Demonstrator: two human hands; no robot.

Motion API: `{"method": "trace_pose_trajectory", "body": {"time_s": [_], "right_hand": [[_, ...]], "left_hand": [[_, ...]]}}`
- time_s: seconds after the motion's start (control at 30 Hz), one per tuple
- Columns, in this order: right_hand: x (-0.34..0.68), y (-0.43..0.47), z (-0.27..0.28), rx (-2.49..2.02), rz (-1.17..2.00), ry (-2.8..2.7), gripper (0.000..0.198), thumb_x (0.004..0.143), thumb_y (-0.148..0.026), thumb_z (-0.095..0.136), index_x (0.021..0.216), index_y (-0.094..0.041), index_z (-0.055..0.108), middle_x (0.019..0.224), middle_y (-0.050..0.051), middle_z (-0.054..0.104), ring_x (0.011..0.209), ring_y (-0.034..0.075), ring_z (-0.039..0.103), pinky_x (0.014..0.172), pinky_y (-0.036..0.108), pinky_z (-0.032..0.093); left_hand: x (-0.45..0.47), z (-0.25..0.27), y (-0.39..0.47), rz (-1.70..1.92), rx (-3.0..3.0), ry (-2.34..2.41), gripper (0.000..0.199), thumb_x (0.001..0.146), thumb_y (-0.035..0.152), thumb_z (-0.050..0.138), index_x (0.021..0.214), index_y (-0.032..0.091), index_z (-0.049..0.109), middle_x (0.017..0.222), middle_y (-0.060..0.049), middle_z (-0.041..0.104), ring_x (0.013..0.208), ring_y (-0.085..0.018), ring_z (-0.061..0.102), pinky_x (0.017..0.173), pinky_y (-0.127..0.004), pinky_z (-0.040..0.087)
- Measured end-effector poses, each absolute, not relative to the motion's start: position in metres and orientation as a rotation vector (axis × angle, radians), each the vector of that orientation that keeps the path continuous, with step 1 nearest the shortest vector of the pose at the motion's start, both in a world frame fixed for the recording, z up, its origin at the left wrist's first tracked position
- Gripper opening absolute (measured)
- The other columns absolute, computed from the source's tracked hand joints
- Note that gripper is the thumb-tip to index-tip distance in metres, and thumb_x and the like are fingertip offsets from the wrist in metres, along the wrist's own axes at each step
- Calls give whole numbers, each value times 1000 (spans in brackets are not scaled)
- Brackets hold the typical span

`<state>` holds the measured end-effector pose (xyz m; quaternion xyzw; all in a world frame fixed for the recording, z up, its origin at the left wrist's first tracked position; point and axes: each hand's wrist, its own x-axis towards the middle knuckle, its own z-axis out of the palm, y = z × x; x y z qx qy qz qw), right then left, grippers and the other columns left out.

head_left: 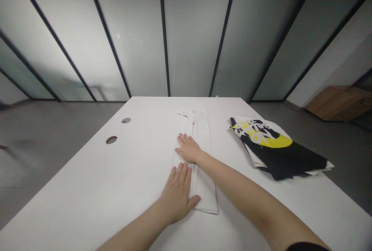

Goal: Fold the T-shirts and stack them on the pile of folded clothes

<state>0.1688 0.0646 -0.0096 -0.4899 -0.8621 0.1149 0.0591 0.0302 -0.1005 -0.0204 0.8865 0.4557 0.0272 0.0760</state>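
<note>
A white garment (205,189), folded into a long narrow strip, lies flat on the white table, with a collar-like fold and what looks like a placket at its far end. My left hand (178,196) rests palm down on its near left part, fingers stretched out and thumb spread. Farther up the strip, my right hand (188,148) lies flat across the middle with its fingers apart. Neither hand grips anything. Parts of the cloth are hidden under both hands.
The white table (139,150) has two round holes on its left side. At the right lies a loose stack of black, white and yellow printed cloth (279,150), reaching the table's right edge. Frosted glass panels (188,34) stand behind, and a wooden box-like piece (340,102) is at far right.
</note>
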Motion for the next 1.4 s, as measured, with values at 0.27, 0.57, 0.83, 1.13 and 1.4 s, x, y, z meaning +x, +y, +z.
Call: {"method": "trace_pose_trajectory", "body": {"time_s": [0.27,0.57,0.83,1.13,1.4], "right_hand": [[160,124,-4,-1777,271,-2448,79,106,-55,39,166,-6,29,176,20,19,163,37,17,130,50,13],[176,139,-8,-1581,155,-2392,57,112,-40,28,160,-17,45,171,11,38,160,25,29,128,41,21],[249,129,-7,-1793,72,-2273,54,111,-35,29,156,-12,49,166,18,44,154,32,37,125,47,28],[271,103,-11,-1954,133,-2330,61,109,-42,31,163,-14,40,173,16,32,157,34,33,126,45,26],[275,39,2,-2112,165,-2217,60,107,-51,37,153,-16,52,163,21,44,143,40,47,112,50,39]], "left_hand": [[29,-18,-101,89,2670,1357,92,105,70,25,171,6,14,175,-22,14,164,-39,8,131,-59,15],[32,-30,-100,217,2627,1484,97,104,73,29,171,5,9,175,-23,13,163,-39,8,131,-59,17],[40,-34,-93,251,2548,1672,86,105,63,35,166,3,31,172,-25,23,161,-41,19,130,-58,24],[25,-21,-99,36,2633,1541,79,104,50,42,168,6,27,174,-23,15,162,-41,14,130,-58,21],[-24,0,-125,-161,2647,1327,85,96,30,48,172,16,13,176,-14,5,164,-37,2,131,-61,17]]}}
